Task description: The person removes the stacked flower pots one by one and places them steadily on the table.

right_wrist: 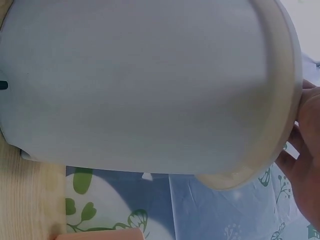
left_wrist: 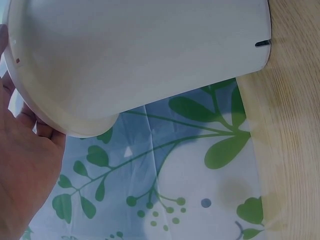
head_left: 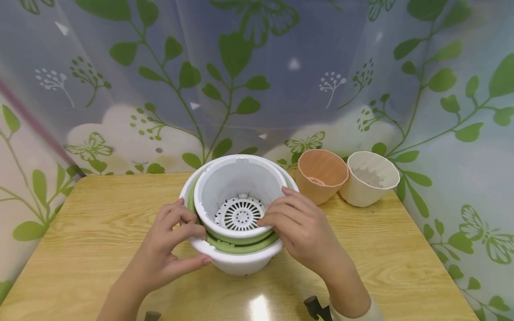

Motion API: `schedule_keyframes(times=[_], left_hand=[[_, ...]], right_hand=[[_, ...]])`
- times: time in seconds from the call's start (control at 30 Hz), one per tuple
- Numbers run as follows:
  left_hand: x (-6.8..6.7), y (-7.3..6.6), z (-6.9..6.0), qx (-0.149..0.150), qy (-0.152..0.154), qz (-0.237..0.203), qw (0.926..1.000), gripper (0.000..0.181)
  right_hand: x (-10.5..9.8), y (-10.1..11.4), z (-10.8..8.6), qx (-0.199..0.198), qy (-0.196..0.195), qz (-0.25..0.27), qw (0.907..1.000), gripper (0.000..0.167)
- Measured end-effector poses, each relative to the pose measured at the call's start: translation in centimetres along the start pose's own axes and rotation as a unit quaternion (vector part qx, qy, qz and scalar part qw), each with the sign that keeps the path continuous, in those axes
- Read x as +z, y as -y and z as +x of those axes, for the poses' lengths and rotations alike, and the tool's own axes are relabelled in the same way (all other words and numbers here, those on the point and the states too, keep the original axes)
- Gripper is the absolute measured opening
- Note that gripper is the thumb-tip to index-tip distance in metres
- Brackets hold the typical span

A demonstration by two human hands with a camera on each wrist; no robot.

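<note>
Three flower pots sit one inside another on the table: a large white pot outermost, a green pot within it, and a smaller white pot with a slotted bottom innermost. My left hand grips the left side, fingers hooked over the outer rim and thumb along its underside. On the right, my right hand holds the inner white pot's rim, with fingertips reaching inside; its thumb is hidden. Both wrist views show the outer pot's smooth side, with the left and right hands at its rim.
An orange pot stands right of the nested pots, and a cream fluted pot is beside it. Behind the wooden table hangs a leaf-patterned curtain. Small dark objects show at the table's front edge.
</note>
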State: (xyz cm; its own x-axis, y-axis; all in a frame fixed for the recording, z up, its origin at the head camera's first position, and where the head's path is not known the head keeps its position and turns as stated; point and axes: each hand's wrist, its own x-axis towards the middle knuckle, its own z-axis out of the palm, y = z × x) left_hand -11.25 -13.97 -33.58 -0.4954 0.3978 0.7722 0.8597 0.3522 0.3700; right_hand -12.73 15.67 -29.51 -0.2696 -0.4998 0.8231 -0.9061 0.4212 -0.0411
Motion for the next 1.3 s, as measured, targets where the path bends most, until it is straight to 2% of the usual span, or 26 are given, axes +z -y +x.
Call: schedule_keyframes(times=[0.23, 0.43, 0.67, 0.9, 1.17, 1.3], left_hand=[[0.0, -0.1, 0.0, 0.003, 0.0, -0.004, 1.0, 0.035], [0.0, 0.0, 0.1, 0.0, 0.001, -0.003, 1.0, 0.035], [0.0, 0.0, 0.1, 0.0, 0.004, -0.001, 1.0, 0.035], [-0.1, -0.1, 0.0, -0.006, -0.001, -0.001, 1.0, 0.036], [0.0, -0.1, -0.1, -0.012, 0.003, -0.002, 0.9999, 0.036], [0.0, -0.1, -0.1, -0.018, 0.005, -0.003, 0.9998, 0.034]], right_hand=[[0.0, -0.1, 0.0, -0.018, -0.035, -0.017, 0.9991, 0.018], [-0.1, -0.3, 0.4, -0.045, -0.083, -0.026, 0.9952, 0.016], [-0.7, 0.0, 0.8, -0.044, -0.138, -0.025, 0.9892, 0.018], [-1.4, 0.4, 1.6, -0.054, -0.229, -0.014, 0.9719, 0.02], [-2.2, 0.1, 1.5, -0.037, -0.289, -0.019, 0.9566, 0.022], [-2.4, -0.2, 1.5, -0.02, -0.335, -0.039, 0.9411, 0.022]])
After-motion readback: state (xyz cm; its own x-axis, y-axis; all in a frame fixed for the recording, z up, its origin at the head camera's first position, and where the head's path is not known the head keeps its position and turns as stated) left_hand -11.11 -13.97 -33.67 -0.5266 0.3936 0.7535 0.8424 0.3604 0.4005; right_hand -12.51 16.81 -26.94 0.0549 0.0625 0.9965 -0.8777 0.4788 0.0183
